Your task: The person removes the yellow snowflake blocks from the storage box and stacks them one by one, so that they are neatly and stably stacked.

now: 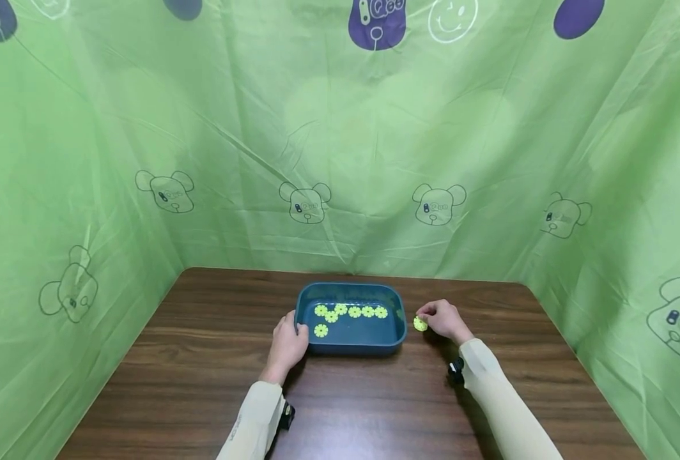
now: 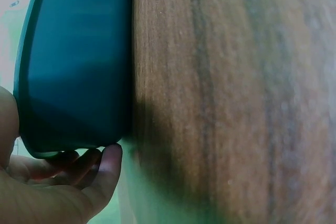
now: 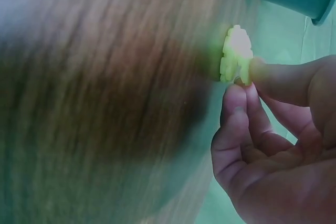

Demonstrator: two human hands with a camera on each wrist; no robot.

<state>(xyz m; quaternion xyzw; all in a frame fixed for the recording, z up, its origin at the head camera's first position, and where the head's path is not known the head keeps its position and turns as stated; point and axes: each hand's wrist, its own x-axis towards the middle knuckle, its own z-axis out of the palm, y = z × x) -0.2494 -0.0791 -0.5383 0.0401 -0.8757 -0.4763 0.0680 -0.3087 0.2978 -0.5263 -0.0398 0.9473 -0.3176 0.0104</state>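
Observation:
A dark blue rectangular plastic bin [image 1: 354, 349] stands on the table. My left hand [image 1: 288, 342] grips its left end, the thumb over the rim and the fingers against the outer wall; the left wrist view shows the bin's side [image 2: 79, 72] close up. To the right of the bin, my right hand [image 1: 443, 319] pinches a yellow-green notched disc [image 1: 420, 324] between thumb and fingers. In the right wrist view that disc [image 3: 236, 53] is tilted nearly edge-on at the fingertips. Several like discs [image 1: 355, 312] lie flat on the bin's floor, most in a row toward its back.
The dark wood-grain table [image 1: 202, 370] reaches back to a green printed curtain [image 1: 369, 236], which also hangs along both sides. A small black device [image 1: 286, 415] is strapped at the left wrist, another black device [image 1: 456, 370] at the right.

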